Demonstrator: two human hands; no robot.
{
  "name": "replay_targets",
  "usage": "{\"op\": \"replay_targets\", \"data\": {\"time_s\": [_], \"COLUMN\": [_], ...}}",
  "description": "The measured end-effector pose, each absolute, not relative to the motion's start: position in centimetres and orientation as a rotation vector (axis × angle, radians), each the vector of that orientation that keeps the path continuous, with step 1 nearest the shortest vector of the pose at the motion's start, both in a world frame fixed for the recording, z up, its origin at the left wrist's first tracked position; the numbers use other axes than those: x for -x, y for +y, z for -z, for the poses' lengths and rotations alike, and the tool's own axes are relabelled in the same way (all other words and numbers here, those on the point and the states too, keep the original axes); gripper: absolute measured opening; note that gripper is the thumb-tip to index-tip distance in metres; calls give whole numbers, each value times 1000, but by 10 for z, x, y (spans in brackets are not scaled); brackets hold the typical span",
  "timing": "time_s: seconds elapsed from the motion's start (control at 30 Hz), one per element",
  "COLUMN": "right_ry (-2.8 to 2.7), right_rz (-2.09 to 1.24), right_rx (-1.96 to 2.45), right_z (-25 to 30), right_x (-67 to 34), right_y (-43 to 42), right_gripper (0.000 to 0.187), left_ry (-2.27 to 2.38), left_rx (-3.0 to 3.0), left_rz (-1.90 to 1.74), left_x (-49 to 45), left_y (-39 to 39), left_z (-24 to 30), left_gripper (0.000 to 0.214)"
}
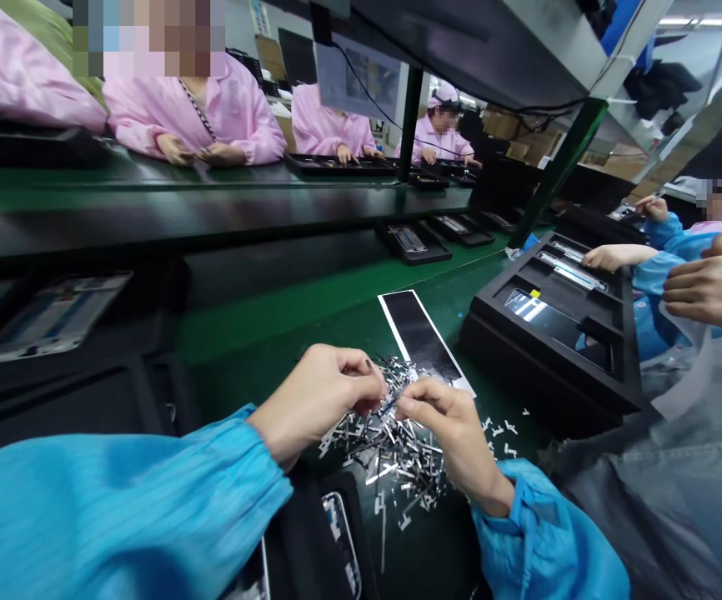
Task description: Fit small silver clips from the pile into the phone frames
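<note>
Over a heap of small silvery strips [408, 462] on the green table, my two hands are close together. My left hand [323, 396] is closed in a pinch, thumb against forefinger; whatever sits between those fingertips is too small to name. Thumb and forefinger of my right hand [452, 429] are pressed together on a thin dark strip [389, 405]. Just beyond the fingers lies a black sheet with white edges [420, 333]. Below my left wrist is a black foam tray with a white-framed part [343, 542], partly hidden by my sleeve.
A thick black foam tray [479, 333] with glass and metal parts stands at right, a co-worker's hand [617, 257] over it. Another tray [408, 242] rests farther back. At left lies a metal-framed part [54, 317]. Co-workers in pink sit across a raised shelf [242, 208].
</note>
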State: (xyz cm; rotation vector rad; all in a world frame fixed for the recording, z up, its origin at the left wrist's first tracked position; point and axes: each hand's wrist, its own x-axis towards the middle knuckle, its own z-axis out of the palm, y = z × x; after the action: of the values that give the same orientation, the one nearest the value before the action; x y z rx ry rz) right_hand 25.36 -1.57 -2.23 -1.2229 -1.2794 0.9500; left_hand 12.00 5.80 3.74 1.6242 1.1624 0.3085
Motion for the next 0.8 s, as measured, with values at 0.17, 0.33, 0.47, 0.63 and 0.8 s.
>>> {"op": "replay_targets", "data": {"time_s": [0.17, 0.33, 0.47, 0.63, 0.8], "right_ry": [-1272, -1432, -1615, -1663, -1652], "right_rz": [-941, -710, -612, -587, -595], "right_rx": [1190, 1259, 1284, 1317, 1350], "right_z": [22, 19, 19, 25, 24], "right_x": [-255, -253, -252, -255, -256], "right_y": [-16, -19, -19, -16, -15], "right_gripper": [14, 13, 16, 17, 18], "left_ry": [1125, 1166, 1163, 1169, 1192], "left_rx": [-1799, -2204, -2432, -2559, -2542], "left_rz": [-136, -41, 138, 223, 244], "left_x": [-116, -116, -117, -118, -116], "left_y": [59, 54, 52, 53, 56], "left_z": [-45, -44, -38, -33, -34], "left_gripper": [17, 20, 20, 17, 17]}}
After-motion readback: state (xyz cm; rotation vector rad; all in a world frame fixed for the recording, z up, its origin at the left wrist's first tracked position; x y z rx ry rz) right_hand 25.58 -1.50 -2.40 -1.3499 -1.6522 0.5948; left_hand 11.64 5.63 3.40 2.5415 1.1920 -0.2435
